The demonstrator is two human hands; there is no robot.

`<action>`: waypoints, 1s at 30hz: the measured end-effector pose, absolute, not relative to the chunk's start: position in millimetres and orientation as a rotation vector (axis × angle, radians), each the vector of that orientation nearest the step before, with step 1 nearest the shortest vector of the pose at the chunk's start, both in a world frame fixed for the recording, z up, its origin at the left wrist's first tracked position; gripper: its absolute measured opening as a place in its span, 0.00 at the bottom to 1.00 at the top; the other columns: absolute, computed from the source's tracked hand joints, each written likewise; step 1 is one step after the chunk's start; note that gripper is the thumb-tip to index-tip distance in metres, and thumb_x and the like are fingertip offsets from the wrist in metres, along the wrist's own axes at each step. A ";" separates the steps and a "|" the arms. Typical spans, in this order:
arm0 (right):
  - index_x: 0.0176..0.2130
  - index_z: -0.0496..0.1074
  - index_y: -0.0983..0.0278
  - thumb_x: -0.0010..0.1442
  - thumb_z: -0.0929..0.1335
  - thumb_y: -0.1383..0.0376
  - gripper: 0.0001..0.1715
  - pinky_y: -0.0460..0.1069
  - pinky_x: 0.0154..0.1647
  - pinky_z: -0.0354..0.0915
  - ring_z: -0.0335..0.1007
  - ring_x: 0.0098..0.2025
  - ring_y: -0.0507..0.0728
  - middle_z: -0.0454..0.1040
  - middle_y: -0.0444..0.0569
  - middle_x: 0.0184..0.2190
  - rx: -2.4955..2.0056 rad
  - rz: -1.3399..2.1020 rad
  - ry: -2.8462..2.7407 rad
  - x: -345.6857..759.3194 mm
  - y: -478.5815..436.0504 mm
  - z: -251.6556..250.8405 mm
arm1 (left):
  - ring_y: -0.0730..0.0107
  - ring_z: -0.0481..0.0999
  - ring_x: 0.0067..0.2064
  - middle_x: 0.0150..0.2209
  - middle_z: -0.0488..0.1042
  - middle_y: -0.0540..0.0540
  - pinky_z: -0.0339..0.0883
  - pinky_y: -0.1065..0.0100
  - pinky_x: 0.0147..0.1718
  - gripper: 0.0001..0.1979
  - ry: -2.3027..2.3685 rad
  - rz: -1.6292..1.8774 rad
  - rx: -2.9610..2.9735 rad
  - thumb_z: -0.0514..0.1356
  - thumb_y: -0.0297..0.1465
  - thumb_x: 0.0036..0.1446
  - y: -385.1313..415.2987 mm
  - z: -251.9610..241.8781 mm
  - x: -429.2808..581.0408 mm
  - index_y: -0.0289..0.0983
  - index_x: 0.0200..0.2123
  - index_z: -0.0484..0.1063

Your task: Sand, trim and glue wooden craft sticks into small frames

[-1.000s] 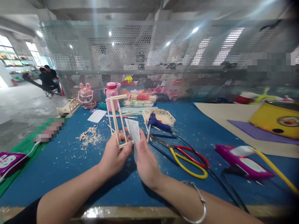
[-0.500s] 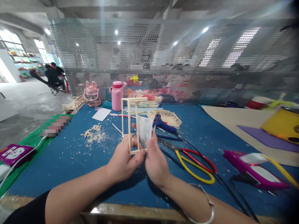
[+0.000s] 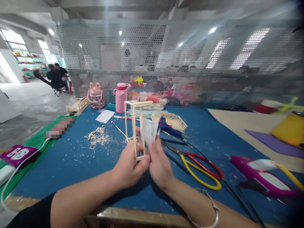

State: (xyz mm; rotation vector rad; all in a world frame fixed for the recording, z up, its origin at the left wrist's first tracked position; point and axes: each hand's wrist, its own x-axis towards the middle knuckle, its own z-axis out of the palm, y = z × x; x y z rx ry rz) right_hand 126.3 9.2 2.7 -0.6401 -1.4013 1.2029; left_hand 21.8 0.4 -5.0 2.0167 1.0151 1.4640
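Observation:
My left hand (image 3: 130, 163) is closed around the lower end of a small box-shaped frame of pale wooden sticks (image 3: 134, 126), which stands upright above the blue table. My right hand (image 3: 160, 166) pinches a whitish, smudged sheet (image 3: 149, 129), held against the frame's right side. The two hands meet at the frame's lower corner, and fingers hide part of the sheet's bottom edge. Just beyond my right hand lie a blue glue gun (image 3: 169, 126) and scissors with red and yellow handles (image 3: 201, 171).
Wood scraps (image 3: 98, 136) lie left on the blue table (image 3: 78, 171). A pink bottle (image 3: 121, 98), a clear pink jug (image 3: 95, 96) and a stick-built tray (image 3: 173, 120) stand behind. Purple power strips (image 3: 19, 155) sit at both sides. A perforated metal screen (image 3: 106, 57) rises at the back.
The view has shifted slightly, so everything sits a little further right. The frame is turned a little in my left hand, and the sheet's top leans further right. Both grips stay the same.

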 end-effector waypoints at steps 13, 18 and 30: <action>0.53 0.65 0.58 0.62 0.58 0.51 0.25 0.57 0.63 0.50 0.59 0.58 0.59 0.68 0.51 0.53 -0.692 1.169 -1.384 128.5 11.6 -6.8 | 0.64 0.67 0.39 0.35 0.68 0.43 0.62 0.62 0.41 0.04 1.179 1.464 2.052 0.52 0.31 0.57 4.4 -7.9 22.0 0.38 0.31 0.64; 0.48 0.71 0.59 0.60 0.60 0.52 0.22 0.58 0.61 0.52 0.61 0.57 0.61 0.72 0.52 0.49 -0.685 1.271 -1.413 131.3 16.3 -2.3 | 0.64 0.67 0.39 0.36 0.68 0.43 0.62 0.61 0.41 0.04 1.210 1.449 2.023 0.52 0.31 0.57 8.0 -9.4 17.3 0.38 0.32 0.64; 0.48 0.71 0.61 0.61 0.58 0.50 0.26 0.56 0.56 0.58 0.67 0.52 0.59 0.75 0.50 0.44 -0.679 1.393 -1.292 130.5 18.1 2.5 | 0.64 0.68 0.40 0.34 0.68 0.45 0.62 0.61 0.42 0.03 1.435 1.481 2.123 0.53 0.30 0.57 9.4 -4.7 5.8 0.38 0.31 0.64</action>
